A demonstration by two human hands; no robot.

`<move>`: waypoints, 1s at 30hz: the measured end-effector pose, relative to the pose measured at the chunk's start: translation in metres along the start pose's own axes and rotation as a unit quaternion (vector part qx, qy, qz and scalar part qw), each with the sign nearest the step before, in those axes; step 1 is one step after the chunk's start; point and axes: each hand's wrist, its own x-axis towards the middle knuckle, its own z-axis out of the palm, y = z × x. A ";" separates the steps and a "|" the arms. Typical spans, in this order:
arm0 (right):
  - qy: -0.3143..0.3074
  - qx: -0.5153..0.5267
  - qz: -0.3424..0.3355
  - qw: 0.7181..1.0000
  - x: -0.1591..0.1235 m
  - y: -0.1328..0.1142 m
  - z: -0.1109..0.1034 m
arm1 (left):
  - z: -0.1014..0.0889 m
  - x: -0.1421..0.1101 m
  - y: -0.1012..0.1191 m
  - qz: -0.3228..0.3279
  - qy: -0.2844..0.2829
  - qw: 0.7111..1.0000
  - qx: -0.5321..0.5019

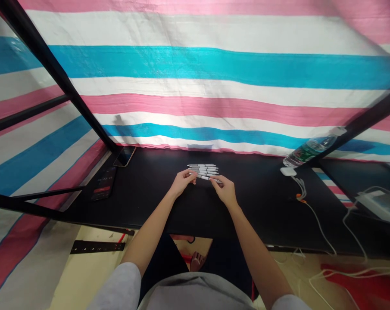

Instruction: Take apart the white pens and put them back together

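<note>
Several white marker pens [203, 168] lie side by side in a row near the back of a black table [156, 202]. Just in front of that row, one more pen [207, 177] is held level between both hands. My left hand [182, 181] pinches its left end with closed fingers. My right hand [225, 190] pinches its right end, fingers also closed. Both forearms reach in from the bottom of the view.
A phone [125, 156] and a dark device with a red button [103, 183] lie at the table's left. A water bottle [311, 150], a white charger [288, 171] and white cables [320, 224] are at the right. Striped tarpaulin [195, 64] and black frame poles surround the table.
</note>
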 end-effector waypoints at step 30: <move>0.023 0.153 0.136 0.978 0.009 0.010 -0.005 | 0.001 -0.001 0.005 0.025 0.038 0.999 0.019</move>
